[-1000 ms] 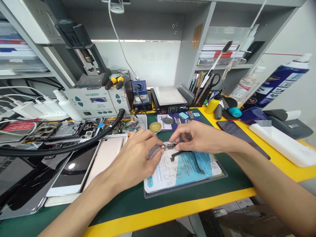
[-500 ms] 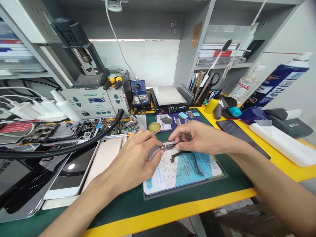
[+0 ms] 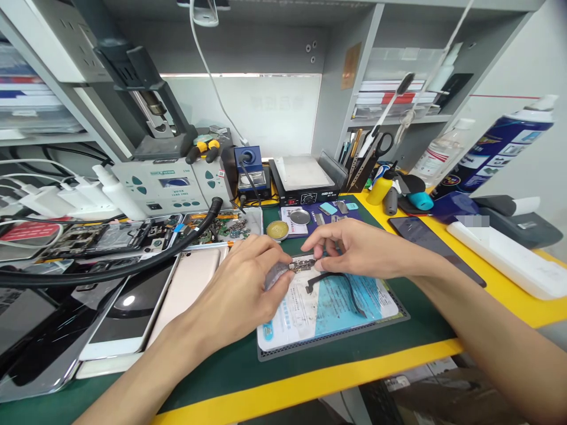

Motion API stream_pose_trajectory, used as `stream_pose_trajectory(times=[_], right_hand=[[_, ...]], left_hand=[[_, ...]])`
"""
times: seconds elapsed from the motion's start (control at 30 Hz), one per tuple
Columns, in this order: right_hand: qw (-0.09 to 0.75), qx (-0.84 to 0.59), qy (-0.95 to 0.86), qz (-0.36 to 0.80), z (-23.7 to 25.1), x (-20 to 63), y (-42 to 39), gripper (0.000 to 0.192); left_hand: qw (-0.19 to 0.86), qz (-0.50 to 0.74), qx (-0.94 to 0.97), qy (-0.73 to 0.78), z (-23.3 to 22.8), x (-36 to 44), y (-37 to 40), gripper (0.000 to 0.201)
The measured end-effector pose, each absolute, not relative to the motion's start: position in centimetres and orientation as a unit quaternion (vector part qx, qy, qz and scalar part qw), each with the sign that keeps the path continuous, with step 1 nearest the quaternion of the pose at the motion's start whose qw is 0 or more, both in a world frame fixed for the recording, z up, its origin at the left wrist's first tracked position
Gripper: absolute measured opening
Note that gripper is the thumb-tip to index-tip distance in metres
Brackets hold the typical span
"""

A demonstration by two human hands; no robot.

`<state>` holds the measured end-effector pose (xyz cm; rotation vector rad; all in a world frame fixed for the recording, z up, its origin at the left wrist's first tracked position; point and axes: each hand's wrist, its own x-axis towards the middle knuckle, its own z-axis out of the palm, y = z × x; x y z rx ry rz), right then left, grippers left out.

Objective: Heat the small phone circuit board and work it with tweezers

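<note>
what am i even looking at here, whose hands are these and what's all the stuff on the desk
This is one picture from a camera worn on a person's head, looking forward and down at their own two bare hands over a repair bench. The left hand and right hand pinch a small circuit board from both ends, just above a blue and white work mat on the green table. A black ribbon cable lies on the mat by the board. To the left lie phones and a black hose; behind stand a grey soldering station and a small hot plate.
</note>
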<state>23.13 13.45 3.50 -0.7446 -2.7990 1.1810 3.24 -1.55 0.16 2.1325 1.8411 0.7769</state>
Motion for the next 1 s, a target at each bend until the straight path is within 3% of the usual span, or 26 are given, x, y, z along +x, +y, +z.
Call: stream_pose_trajectory(times=[1.0], right_hand=[[0.027, -0.228, -0.887, 0.401, 3.27, 23.14, 13.39, 0.022]], left_hand=[[0.07, 0.25, 0.747, 0.612, -0.03, 2.89, -1.52, 0.022]])
